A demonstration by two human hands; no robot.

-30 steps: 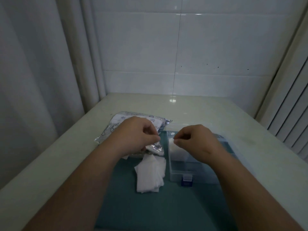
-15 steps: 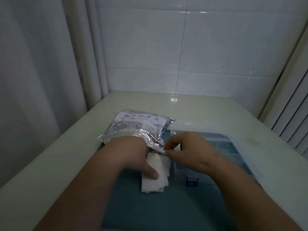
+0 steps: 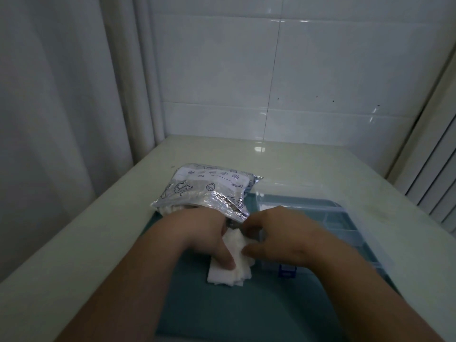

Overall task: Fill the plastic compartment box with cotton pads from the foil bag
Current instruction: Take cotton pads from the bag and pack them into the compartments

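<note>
The silver foil bag [image 3: 209, 191] lies on the table with its open mouth towards me. A loose stack of white cotton pads [image 3: 222, 276] sits on the mat just in front of it. My left hand [image 3: 199, 233] lies over the pads at the bag's mouth, thumb on top of the stack and fingers hidden. From the right, my right hand [image 3: 281, 238] pinches the bunched upper pads between thumb and forefinger. The clear plastic compartment box [image 3: 335, 218] stands open behind my right hand, which covers its near-left compartments.
Box and pads rest on a teal mat [image 3: 222, 314] on a pale table [image 3: 296, 164]. The box's blue latch [image 3: 286, 271] faces me. A curtain hangs on the left, a tiled wall stands behind, and slatted panels are on the right.
Both hands dropped from in front of the bag and box onto the pad stack. My right hand left the box's near-left corner and moved left to the pads.
</note>
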